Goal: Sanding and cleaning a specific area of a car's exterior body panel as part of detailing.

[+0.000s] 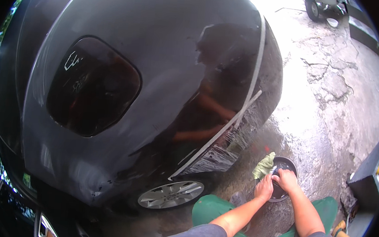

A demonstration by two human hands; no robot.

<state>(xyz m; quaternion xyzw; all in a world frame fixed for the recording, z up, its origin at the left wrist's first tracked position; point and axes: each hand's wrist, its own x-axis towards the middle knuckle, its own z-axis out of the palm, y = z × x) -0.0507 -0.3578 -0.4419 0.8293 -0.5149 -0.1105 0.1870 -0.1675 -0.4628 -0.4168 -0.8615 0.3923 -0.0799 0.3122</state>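
My two hands meet over a round dark bucket (296,168) on the wet ground in front of me. Close to the bucket's left side, my left hand (263,187) has its fingers bent together. My right hand (286,180) reaches over the opening with fingers curled. A small pale bit shows between the hands, too little of it to name. Beside the left fingertips a light green cloth (264,165) sticks up at the bucket's left rim; whether the hand grips it or it lies on the rim, I cannot tell. What is inside the fists is hidden.
A dark car body (167,59) fills the left, with a fuel flap (96,86), a strip of masking tape (259,57) and a silver wheel (171,194). Cracked concrete (330,80) stretches right. A small wheeled vehicle (313,9) stands far off; a dark box (366,186) is at right.
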